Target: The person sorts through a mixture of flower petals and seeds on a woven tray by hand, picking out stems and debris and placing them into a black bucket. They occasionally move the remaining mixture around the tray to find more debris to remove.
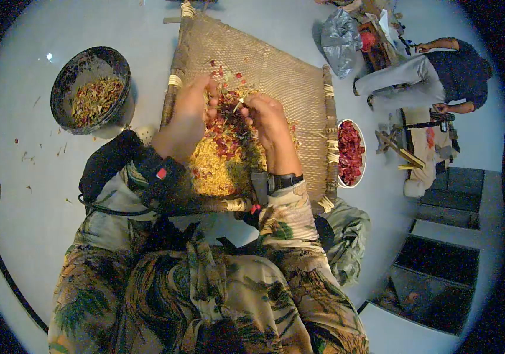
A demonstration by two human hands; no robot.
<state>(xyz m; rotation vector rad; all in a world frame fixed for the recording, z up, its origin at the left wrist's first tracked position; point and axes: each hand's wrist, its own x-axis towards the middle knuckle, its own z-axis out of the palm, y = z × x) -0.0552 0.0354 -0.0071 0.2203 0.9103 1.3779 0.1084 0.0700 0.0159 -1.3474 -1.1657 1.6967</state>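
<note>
A woven cane tray [288,71] lies on the floor in front of me, holding a heap of dried red chillies [229,127] over yellow seeds [214,171]. My left hand [190,112] and my right hand [267,118] meet above the heap, fingers pinched on chilli pieces between them. A dark watch sits on my right wrist, a black strap with a red tab on my left. My patterned-trouser knees fill the foreground.
A black bowl [66,79] of mixed chilli scraps stands at the left. A white bowl [363,154] of red chillies sits right of the tray. Another person [435,74] crouches at the far right near a grey bag [341,38]. Steps [441,253] descend at lower right.
</note>
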